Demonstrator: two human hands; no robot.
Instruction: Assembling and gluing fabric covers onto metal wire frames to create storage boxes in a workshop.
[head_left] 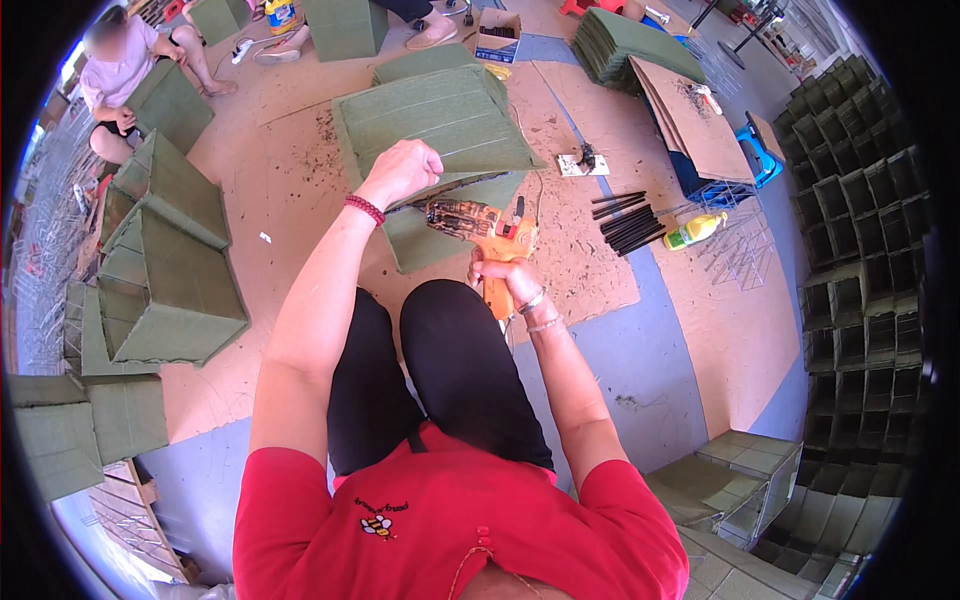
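Head view: orange glue gun (490, 236) in right grip (505, 279).

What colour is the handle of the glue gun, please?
The handle is orange, seen best in the head view.

- Bright, cool light spreads fairly evenly over the floor (635, 345); its exact source cannot be told.
- The upper-left and upper-right rims are palest, washed toward white.
- Inside the stacked boxes (860, 300) on the right, shadows sink nearly to black.
- The black trousers (460, 340) lose fine detail.
- Fisheye distortion bends the outer edges, ringed by black corners and a bluish fringe.
- The glue gun (512, 242) looks fairly crisp; a seated person's (125, 80) head is blurred.
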